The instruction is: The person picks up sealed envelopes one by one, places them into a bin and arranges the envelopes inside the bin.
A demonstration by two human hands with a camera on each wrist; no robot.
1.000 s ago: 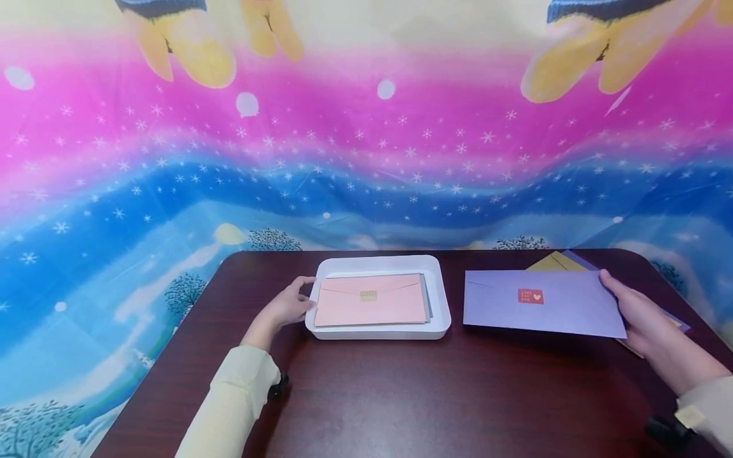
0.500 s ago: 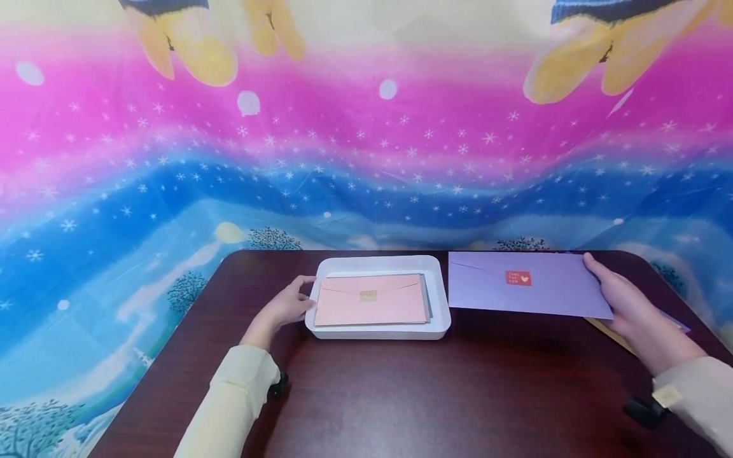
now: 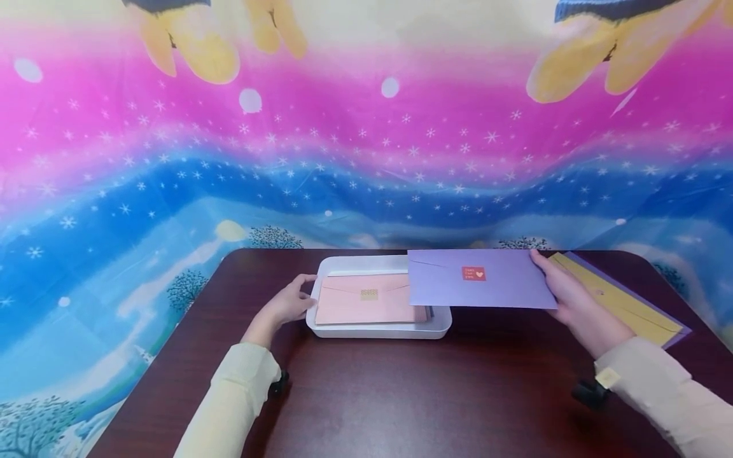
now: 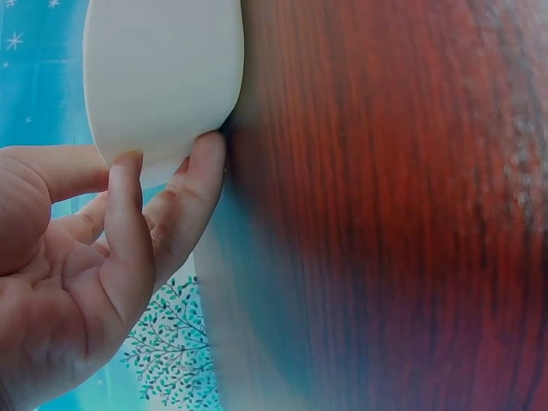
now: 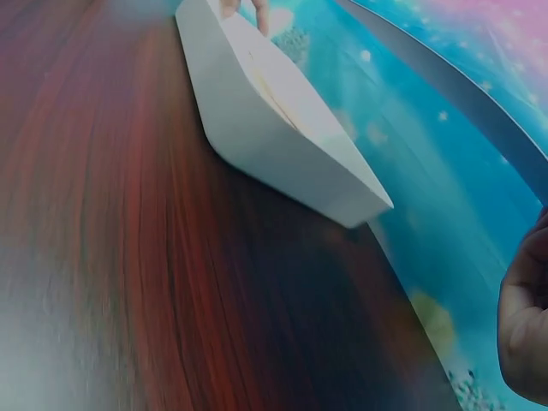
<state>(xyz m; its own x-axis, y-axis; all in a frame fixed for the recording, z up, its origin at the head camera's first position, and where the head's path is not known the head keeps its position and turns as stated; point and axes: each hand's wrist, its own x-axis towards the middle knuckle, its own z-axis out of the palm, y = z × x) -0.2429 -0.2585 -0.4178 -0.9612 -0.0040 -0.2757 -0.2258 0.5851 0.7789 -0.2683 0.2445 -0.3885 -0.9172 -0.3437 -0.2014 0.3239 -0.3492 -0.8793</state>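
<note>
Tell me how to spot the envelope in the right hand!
Find the dark table, then the white tray on it. In the head view, the right hand holds a purple envelope over the tray's right end. Unlike the pink envelope and yellow envelope, it wears a red sticker with a heart.

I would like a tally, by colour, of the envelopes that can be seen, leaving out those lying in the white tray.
Purple: 2 (held envelope in the right hand; lower envelope under the yellow envelope)
Yellow: 1
Total: 3 visible; any hidden underneath cannot be counted.
</note>
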